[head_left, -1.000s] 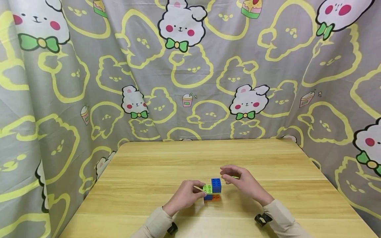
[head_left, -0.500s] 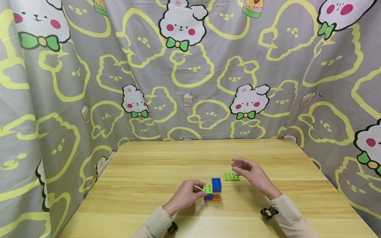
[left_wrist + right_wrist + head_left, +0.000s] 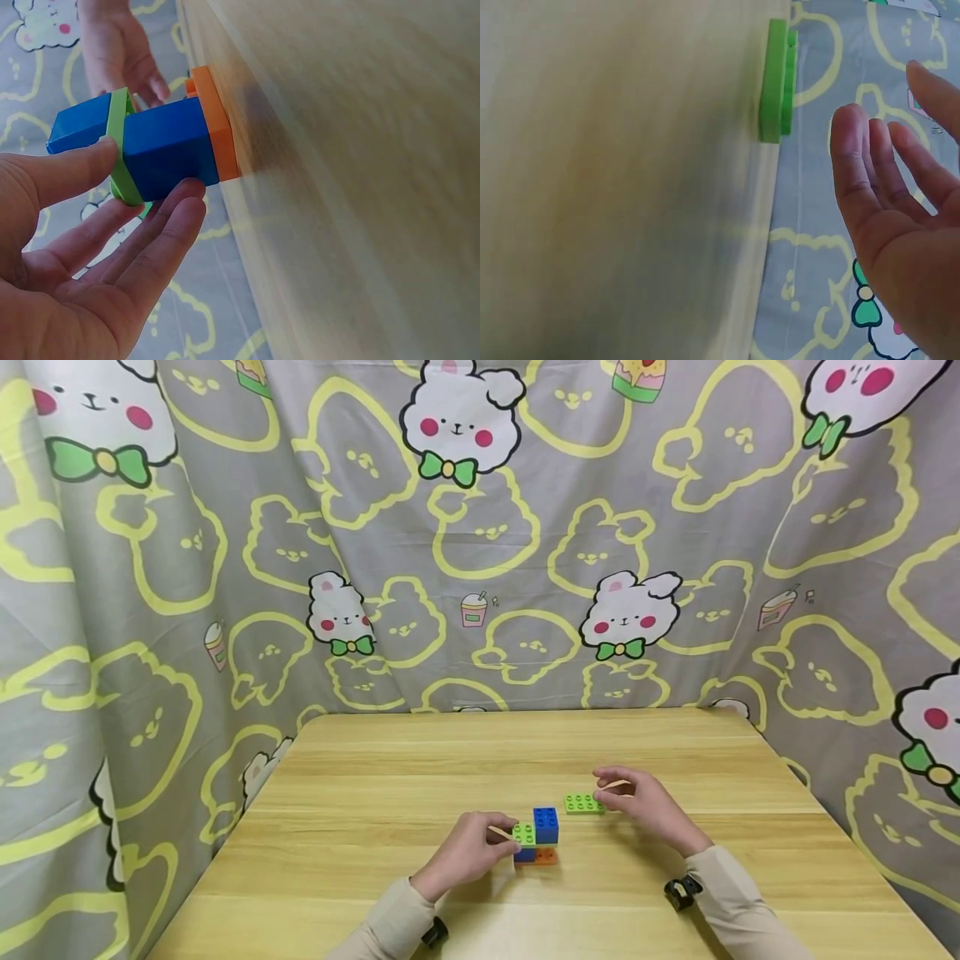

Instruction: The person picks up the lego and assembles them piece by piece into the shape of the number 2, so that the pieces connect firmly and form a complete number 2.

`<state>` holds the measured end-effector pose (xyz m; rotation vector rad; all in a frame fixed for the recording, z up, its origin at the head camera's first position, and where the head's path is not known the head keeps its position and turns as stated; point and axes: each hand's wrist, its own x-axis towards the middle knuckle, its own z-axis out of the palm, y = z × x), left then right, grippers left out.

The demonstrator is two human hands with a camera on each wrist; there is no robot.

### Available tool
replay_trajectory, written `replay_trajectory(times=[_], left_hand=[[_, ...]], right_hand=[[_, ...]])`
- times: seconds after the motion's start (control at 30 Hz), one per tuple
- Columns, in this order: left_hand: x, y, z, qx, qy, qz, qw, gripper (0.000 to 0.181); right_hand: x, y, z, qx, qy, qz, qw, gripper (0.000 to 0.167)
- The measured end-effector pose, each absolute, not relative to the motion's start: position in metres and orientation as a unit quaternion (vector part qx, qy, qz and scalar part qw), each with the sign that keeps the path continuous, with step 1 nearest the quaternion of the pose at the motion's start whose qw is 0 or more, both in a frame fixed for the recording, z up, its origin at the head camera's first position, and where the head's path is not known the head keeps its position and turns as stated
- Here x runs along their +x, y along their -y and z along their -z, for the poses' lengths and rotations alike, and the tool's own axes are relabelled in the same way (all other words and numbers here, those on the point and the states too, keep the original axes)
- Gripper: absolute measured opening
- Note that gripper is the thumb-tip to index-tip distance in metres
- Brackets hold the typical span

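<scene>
My left hand (image 3: 471,849) grips a small building-brick stack from its left side. At the bottom is an orange plate (image 3: 216,124), topped by a blue brick (image 3: 169,146). Above that lies a light green plate (image 3: 523,834), with a second blue brick (image 3: 546,827) on its right part. In the left wrist view, the thumb touches the green plate's edge and fingers lie against the lower blue brick. A separate light green plate (image 3: 579,803) lies studs up beyond the stack. Just right of it hovers my right hand (image 3: 647,799), fingers loosely bent, holding nothing; the right wrist view shows a gap.
The bricks are on a light wooden table (image 3: 420,752). A grey curtain (image 3: 517,552) with cartoon rabbits hangs behind the table and along both sides. Dark wrist cameras sit below both hands, the right one (image 3: 682,892) more visible.
My right hand has moved right, uncovering the loose green plate, then dipped slightly toward the table beside it. The left hand and the stack stay in place.
</scene>
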<state>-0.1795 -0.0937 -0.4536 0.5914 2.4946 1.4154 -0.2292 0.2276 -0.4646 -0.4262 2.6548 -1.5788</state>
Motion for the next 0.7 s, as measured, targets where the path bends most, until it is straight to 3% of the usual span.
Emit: replay_trajectory(times=[0.7], left_hand=[[-0.181, 0.094, 0.456, 0.198, -0.848, -0.479, 0.109, 0.031]], right_hand=[[-0.24, -0.236, 0.474, -0.141, -0.877, 0.455, 0.066, 0.05]])
